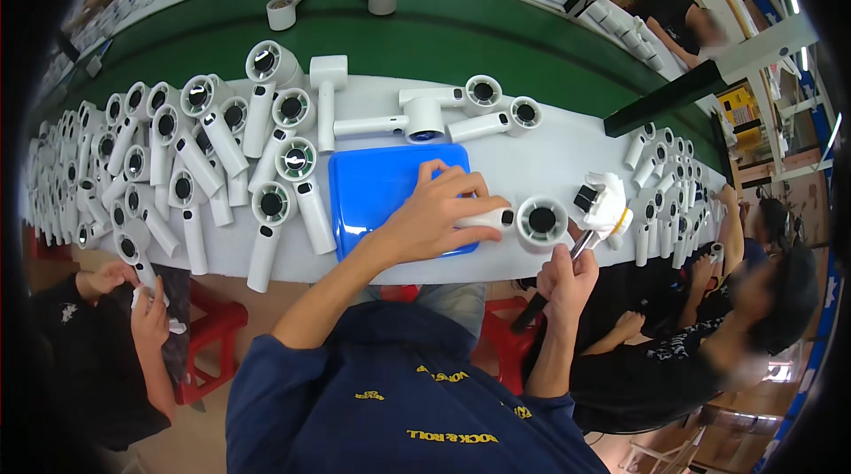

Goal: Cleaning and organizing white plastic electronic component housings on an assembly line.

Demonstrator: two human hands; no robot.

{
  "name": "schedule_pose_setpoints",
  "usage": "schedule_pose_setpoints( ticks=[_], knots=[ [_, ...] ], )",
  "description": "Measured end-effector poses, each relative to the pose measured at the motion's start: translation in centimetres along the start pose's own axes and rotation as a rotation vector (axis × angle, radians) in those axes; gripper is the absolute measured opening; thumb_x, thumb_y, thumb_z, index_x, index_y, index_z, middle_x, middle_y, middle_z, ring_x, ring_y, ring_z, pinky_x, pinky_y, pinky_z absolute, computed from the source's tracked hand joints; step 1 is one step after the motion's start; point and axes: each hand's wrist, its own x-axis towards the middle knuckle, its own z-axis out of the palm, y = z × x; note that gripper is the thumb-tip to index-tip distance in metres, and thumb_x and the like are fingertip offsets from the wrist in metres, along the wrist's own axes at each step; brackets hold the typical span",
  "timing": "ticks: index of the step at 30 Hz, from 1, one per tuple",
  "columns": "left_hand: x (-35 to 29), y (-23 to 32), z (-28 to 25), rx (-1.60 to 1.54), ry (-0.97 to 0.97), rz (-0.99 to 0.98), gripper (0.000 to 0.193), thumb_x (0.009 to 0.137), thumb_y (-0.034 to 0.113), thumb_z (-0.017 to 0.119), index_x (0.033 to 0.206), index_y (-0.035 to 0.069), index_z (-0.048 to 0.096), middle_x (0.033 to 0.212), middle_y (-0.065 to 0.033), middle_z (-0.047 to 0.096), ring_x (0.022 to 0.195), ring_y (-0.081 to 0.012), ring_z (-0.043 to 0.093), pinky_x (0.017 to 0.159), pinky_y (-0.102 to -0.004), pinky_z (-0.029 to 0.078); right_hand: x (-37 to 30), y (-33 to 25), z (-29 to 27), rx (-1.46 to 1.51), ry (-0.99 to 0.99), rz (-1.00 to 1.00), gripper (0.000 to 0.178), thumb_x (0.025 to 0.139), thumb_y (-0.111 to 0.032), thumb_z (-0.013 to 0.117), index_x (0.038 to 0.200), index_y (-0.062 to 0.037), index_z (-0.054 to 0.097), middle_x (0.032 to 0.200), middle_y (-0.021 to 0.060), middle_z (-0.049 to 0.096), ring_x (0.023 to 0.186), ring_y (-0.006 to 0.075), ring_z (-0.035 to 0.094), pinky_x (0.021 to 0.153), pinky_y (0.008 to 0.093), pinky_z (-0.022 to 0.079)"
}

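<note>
My left hand (443,212) is closed around the handle of a white handheld fan (542,248), above a blue tray (377,181). The fan's round head points right, its dark centre facing up. In my closed right hand (567,277) is a stick tool (606,208) with a dark handle and a metallic shaft. White cloth is bunched on its end, bound by a yellow band. The cloth end stands just right of the fan's head, apart from it. A small black piece (585,197) shows beside the cloth; I cannot tell what it belongs to.
Many white fans (204,146) crowd the table's left side, and several (483,94) lie beyond the tray. More fans (660,199) stand at the right. Two lie on the green belt (479,26). Co-workers sit on both sides. A metal post (674,97) juts in at the right.
</note>
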Motion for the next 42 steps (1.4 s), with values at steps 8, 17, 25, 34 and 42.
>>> schedule_pose_setpoints(
  ticks=[8, 17, 25, 34, 42],
  knots=[
    [-1.3, 2.1, -0.6, -0.174, 0.056, 0.025, 0.045, 0.083, 0.022, 0.077, 0.127, 0.015, 0.069, 0.116, -0.0017, 0.066, 0.105, -0.0205, 0.058, 0.102, -0.0434, 0.032, -2.9, -1.6, 1.9, 0.262, -0.210, -0.172, 0.066, 0.092, -0.021, 0.077, 0.141, 0.0109, 0.047, 0.061, -0.0039, 0.051, 0.042, 0.0019, 0.033, 0.041, 0.0234, 0.020],
    [-4.0, 2.8, -0.3, -0.192, 0.158, 0.135, 0.054, 0.081, 0.012, 0.077, 0.131, 0.001, 0.061, 0.112, -0.0158, 0.059, 0.095, -0.0322, 0.065, 0.078, -0.0402, 0.055, -3.2, 0.1, 1.3, 0.098, -0.175, -0.177, 0.073, 0.087, -0.038, 0.081, 0.137, 0.0079, 0.052, 0.095, 0.0082, 0.069, 0.053, 0.0025, 0.050, 0.041, 0.0185, 0.032],
    [-8.6, 5.0, -1.1, -0.407, 0.162, -0.230, 0.042, 0.095, 0.025, 0.068, 0.129, 0.003, 0.059, 0.111, -0.0152, 0.055, 0.100, -0.0334, 0.062, 0.086, -0.0394, 0.051, -0.6, 2.7, 1.7, 0.227, -0.232, 0.062, 0.051, 0.108, -0.038, 0.049, 0.141, 0.0005, 0.048, 0.054, -0.0097, 0.024, 0.038, -0.0003, 0.018, 0.032, 0.0208, 0.013],
    [-18.9, 5.1, -12.4, -0.746, 0.873, -0.353, 0.048, 0.099, 0.005, 0.060, 0.143, -0.003, 0.043, 0.127, -0.0115, 0.058, 0.121, -0.0185, 0.057, 0.104, -0.0335, 0.047, 7.2, 7.6, -0.5, 0.373, -0.249, 0.203, 0.032, 0.110, -0.032, 0.045, 0.122, -0.0048, 0.058, 0.054, -0.0091, 0.020, 0.040, 0.0014, 0.013, 0.034, 0.0228, 0.009],
    [-18.4, 4.0, -16.3, -0.897, 1.160, -0.468, 0.043, 0.105, 0.020, 0.053, 0.141, 0.002, 0.039, 0.121, -0.0168, 0.059, 0.100, -0.0333, 0.071, 0.083, -0.0453, 0.063, 6.8, 7.9, -1.1, 0.394, -0.216, 0.217, 0.026, 0.109, -0.029, 0.046, 0.115, -0.0060, 0.057, 0.054, -0.0084, 0.019, 0.040, 0.0017, 0.013, 0.033, 0.0225, 0.010]
  ],
)
